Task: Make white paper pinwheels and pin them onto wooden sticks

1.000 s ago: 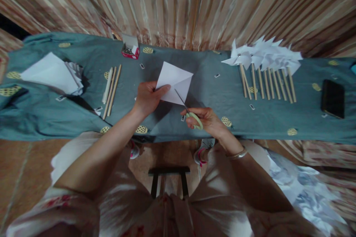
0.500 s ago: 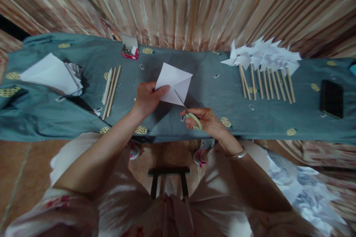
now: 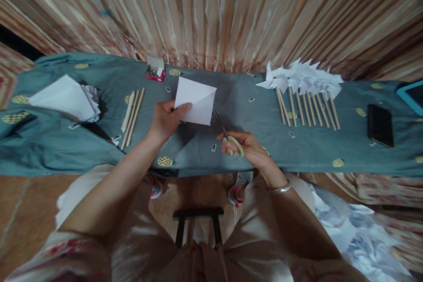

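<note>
A square of white paper (image 3: 197,103) with crease lines is pinched at its left edge in my left hand (image 3: 167,119), thumb on top. My right hand (image 3: 246,145) grips scissors (image 3: 235,144) by their pale green handles. The scissor blades point up and left, just right of the paper and apart from it. Both hands are over the green cloth of the table (image 3: 198,158).
On the left lie a pile of white paper (image 3: 64,99) and several sticks (image 3: 135,119). A small red box (image 3: 155,72) stands at the back. Paper pinwheels on sticks (image 3: 302,81), a black phone (image 3: 380,125) and a blue-edged object (image 3: 413,97) are on the right.
The scissor blades have left the paper. My left hand has moved left with the paper, and my right hand is slightly lower. The camera view has shifted a little.
</note>
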